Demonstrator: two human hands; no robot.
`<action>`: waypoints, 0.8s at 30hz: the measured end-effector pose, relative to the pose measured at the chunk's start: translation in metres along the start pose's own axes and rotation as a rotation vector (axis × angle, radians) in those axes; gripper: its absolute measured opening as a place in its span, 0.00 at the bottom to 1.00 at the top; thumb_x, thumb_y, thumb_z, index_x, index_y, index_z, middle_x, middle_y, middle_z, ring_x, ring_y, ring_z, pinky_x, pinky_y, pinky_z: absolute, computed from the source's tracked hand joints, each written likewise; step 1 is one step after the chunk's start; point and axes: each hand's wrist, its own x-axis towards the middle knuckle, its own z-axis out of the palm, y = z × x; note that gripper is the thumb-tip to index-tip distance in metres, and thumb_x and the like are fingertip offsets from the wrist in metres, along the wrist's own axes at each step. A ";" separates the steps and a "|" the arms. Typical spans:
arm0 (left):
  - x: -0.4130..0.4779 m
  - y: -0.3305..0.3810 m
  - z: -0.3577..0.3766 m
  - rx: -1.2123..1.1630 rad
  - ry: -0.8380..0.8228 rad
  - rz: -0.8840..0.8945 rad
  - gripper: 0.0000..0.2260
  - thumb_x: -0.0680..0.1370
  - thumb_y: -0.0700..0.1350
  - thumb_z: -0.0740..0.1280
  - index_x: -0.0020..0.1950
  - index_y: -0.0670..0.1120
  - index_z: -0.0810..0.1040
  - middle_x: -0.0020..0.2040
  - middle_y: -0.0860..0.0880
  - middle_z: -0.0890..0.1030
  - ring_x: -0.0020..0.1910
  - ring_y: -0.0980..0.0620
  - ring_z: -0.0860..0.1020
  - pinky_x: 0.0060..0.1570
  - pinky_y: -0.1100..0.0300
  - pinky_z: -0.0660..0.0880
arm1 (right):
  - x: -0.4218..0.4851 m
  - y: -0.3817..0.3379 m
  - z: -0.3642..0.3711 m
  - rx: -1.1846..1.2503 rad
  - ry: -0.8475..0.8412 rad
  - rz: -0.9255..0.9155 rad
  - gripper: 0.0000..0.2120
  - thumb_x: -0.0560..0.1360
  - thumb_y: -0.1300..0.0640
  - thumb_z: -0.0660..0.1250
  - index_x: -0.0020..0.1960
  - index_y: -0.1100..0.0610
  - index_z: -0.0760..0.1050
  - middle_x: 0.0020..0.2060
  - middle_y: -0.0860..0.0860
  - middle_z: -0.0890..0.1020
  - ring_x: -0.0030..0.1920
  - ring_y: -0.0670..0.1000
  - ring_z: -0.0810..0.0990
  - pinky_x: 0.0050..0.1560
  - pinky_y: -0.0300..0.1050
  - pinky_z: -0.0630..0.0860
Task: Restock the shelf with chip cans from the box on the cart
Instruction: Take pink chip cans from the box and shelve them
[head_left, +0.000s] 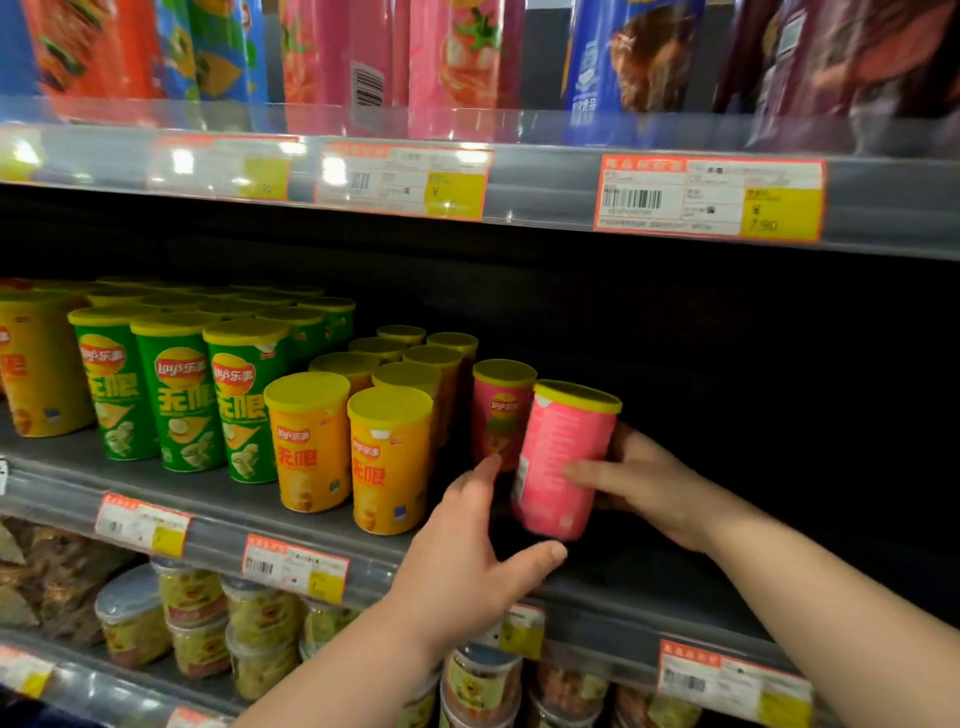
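My right hand (644, 483) grips a pink chip can (563, 457) with a yellow lid, held tilted just above the front of the middle shelf (218, 512). A second pink can (500, 415) stands upright behind it to the left. My left hand (467, 561) is spread with straight fingers beside the held can's base, its thumb under the can and its fingertips near the standing pink can. Orange cans (389, 462) and green cans (179, 400) stand in rows to the left. The box and cart are out of view.
Dark bare shelf space lies to the right of the pink cans. The shelf above (519, 182) holds tall chip tubes behind price labels. The shelf below holds round snack tubs (197, 618) and bags.
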 end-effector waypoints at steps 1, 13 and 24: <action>0.000 -0.004 0.000 0.201 -0.040 0.038 0.45 0.64 0.73 0.58 0.76 0.54 0.55 0.71 0.56 0.65 0.70 0.57 0.63 0.68 0.61 0.63 | 0.007 0.004 -0.004 -0.021 0.074 0.021 0.25 0.66 0.58 0.76 0.59 0.48 0.71 0.56 0.51 0.81 0.53 0.49 0.81 0.51 0.44 0.78; 0.002 -0.034 0.014 0.736 0.044 0.398 0.28 0.68 0.73 0.53 0.48 0.56 0.82 0.44 0.55 0.82 0.40 0.54 0.82 0.34 0.62 0.79 | 0.065 0.033 -0.016 -0.404 0.259 0.223 0.41 0.69 0.61 0.73 0.74 0.56 0.52 0.66 0.57 0.70 0.65 0.55 0.71 0.55 0.44 0.70; -0.002 -0.028 0.011 0.812 -0.049 0.325 0.29 0.70 0.73 0.50 0.50 0.56 0.82 0.46 0.55 0.83 0.42 0.54 0.82 0.36 0.62 0.78 | 0.072 0.042 -0.015 -0.423 0.269 0.202 0.41 0.67 0.56 0.77 0.73 0.55 0.58 0.67 0.55 0.71 0.66 0.55 0.72 0.58 0.45 0.69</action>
